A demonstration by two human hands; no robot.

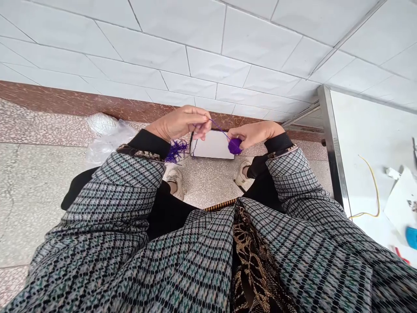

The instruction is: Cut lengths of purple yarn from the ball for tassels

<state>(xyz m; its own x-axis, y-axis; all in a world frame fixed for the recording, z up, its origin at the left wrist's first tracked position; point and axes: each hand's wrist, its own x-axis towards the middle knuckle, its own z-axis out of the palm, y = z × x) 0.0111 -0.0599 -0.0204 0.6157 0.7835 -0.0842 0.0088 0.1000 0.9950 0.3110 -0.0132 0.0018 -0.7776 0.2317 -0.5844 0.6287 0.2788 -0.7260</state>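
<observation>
A small purple ball of yarn point(234, 146) is gripped in the fingers of my right hand point(255, 134). From it a purple strand point(220, 129) runs up and left to my left hand point(186, 123), where thumb and forefinger pinch it. The strand's tail passes under my left hand and hangs over the white board point(213, 145) with a dark edge, lower down between my feet. A loose tangle of purple yarn point(177, 151) shows beside my left sleeve, partly hidden by it.
On the floor to the left lie a white ball of yarn point(102, 124) and a clear plastic bag point(109, 145). A tiled wall point(202, 67) rises ahead. At the right stands a white table point(358, 143) with a yellow cord point(374, 182) and a blue object point(412, 237).
</observation>
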